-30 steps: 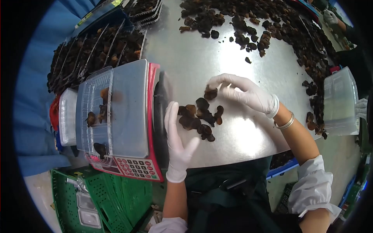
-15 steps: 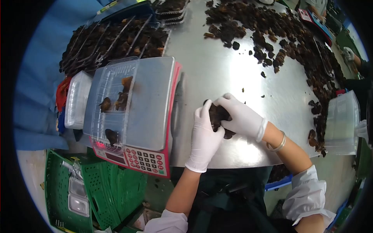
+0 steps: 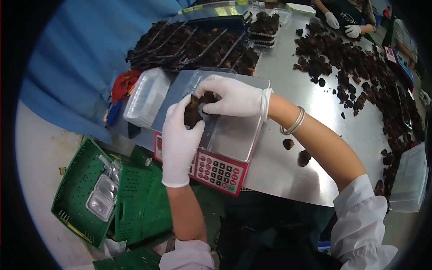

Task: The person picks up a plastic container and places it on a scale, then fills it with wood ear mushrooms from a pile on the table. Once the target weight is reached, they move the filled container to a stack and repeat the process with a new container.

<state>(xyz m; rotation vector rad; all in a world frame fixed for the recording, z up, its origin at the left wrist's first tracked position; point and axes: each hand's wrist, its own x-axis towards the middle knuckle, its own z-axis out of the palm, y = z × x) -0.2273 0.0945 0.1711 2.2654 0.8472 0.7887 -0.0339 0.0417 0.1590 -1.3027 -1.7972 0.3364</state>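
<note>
Both my hands, in white gloves, are over the digital scale (image 3: 219, 173), which has a red body and a grey platform. My left hand (image 3: 180, 141) pinches a dark brown mushroom piece (image 3: 192, 116) between thumb and fingers. Close beside it, my right hand (image 3: 236, 98) has its fingers closed around another dark mushroom piece (image 3: 208, 98). A clear plastic tray (image 3: 216, 71) lies on the platform under my hands, mostly hidden by them. Two loose mushroom pieces (image 3: 303, 158) rest on the metal table beneath my right forearm.
Filled mushroom trays (image 3: 193, 45) stand behind the scale, and stacked empty clear trays (image 3: 146, 96) to its left. A mushroom heap (image 3: 351, 67) spreads along the table's right. Green crates (image 3: 85, 193) sit lower left. A co-worker's gloved hands (image 3: 332, 20) show at the far side.
My hands have moved left from the bare tabletop to above the scale, carrying mushroom pieces. Two pieces now lie on the table where my hands were. The view has shifted too.
</note>
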